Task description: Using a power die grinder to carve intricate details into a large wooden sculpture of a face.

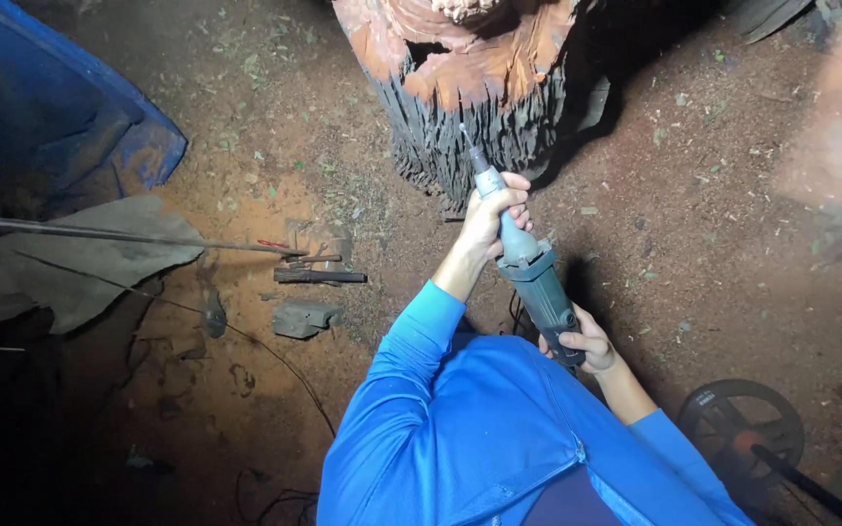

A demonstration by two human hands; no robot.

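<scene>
— Reddish-orange carved wood is showing at the top of the big dark grooved tree stump [460, 88], and everything else is sitting around it. What is the person gripping?

— A long grey-green handheld die grinder with a thin metal bit [528, 263]. It is pointing up at the stump's ribbed lower side, just below the carved part. The left hand [494, 209] is wrapping its fingers tightly around the narrow neck, close to the stump. The right hand [587, 341] is clamping the rear of the body, farther from the stump, near the blue-sleeved torso.

— Is the bit touching the wood?

— It is lying right against the grooved bark; whether it is cutting, I cannot tell.

— What could go wrong?

— I would judge that the thin bit could catch in a deep groove and kick sideways, since the left fingers are sitting so near it. Dust could also be blowing back toward the face.

— Anything on the ground?

— Left of the stump, small dark metal tools [314, 273] are lying on the red dirt, beside a long thin metal rod [119, 234]. A dark spoked wheel [743, 419] is resting well below-right of the stump.
</scene>
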